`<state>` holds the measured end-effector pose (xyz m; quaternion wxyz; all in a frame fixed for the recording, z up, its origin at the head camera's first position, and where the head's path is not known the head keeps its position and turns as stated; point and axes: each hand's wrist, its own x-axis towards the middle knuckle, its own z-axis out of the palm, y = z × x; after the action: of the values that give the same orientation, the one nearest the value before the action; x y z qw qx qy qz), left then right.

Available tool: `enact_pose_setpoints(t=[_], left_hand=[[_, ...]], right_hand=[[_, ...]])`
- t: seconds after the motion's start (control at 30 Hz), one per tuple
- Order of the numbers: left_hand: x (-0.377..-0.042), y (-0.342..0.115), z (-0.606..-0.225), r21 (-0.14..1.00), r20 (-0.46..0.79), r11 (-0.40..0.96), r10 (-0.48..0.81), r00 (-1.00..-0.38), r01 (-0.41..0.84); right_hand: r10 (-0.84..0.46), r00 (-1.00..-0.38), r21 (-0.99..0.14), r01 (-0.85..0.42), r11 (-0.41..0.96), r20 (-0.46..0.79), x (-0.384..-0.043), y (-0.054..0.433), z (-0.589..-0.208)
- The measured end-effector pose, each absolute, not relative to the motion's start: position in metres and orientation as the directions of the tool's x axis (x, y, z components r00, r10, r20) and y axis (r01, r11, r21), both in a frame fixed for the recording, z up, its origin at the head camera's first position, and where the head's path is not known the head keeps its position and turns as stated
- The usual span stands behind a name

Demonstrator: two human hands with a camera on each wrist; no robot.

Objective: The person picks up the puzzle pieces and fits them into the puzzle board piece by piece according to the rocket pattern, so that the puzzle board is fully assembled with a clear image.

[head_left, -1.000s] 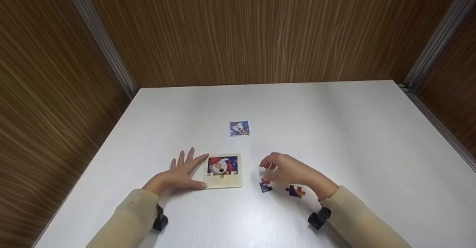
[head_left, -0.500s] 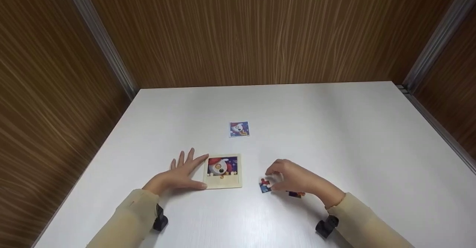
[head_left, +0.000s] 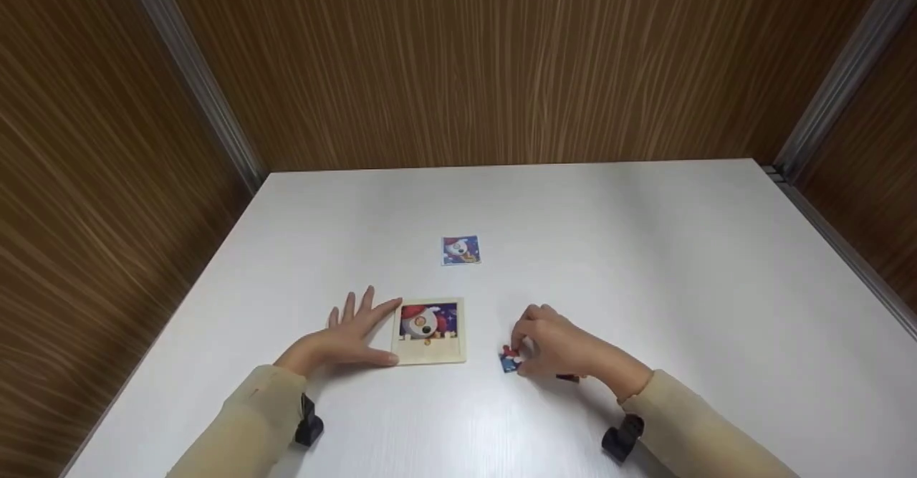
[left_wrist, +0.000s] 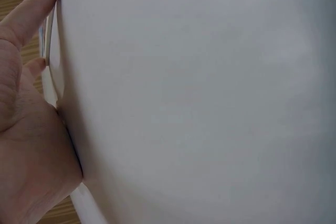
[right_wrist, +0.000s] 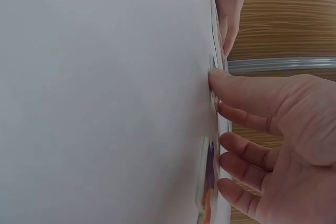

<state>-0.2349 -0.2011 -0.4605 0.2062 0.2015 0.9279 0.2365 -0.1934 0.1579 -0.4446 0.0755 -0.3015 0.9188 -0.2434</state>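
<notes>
Right hand (head_left: 559, 342) has been narrowed to a pinch on a red-and-blue puzzle piece (head_left: 509, 361), seemingly secured, right of the part-filled tray (head_left: 430, 354), whose left edge is touched by the outspread left hand (head_left: 349, 338).

You had a white table (head_left: 458, 421) in front of you, with a pale sheen along its near part. On it, left of the middle, lay a square wooden tray (head_left: 430, 353), flat, its upper part filled with joined picture pieces and its lower strip bare wood. Beyond the tray, apart from it, you had a small square picture card (head_left: 461, 249). To the tray's right lay a red-and-blue puzzle piece (head_left: 509, 361), and just beside that, a purple-and-orange puzzle piece (right_wrist: 210, 177), partly hidden from above.
</notes>
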Motion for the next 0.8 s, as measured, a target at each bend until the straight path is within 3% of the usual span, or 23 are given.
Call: enact_pose_setpoints(t=[0.47, 0.8], left_hand=[[-0.237, -0.2026, -0.46, 0.528, -0.289, 0.801, 0.483, -0.826, 0.283], [-0.2357, -0.2014, -0.4613, 0.521, -0.293, 0.809, 0.468, -0.834, 0.272]], right_hand=[[-0.609, -0.792, -0.444, -0.535, 0.719, -0.031, -0.1972, 0.1558, -0.4425], [-0.627, -0.778, -0.5, -0.534, 0.682, -0.024, -0.2, 0.1486, -0.439]])
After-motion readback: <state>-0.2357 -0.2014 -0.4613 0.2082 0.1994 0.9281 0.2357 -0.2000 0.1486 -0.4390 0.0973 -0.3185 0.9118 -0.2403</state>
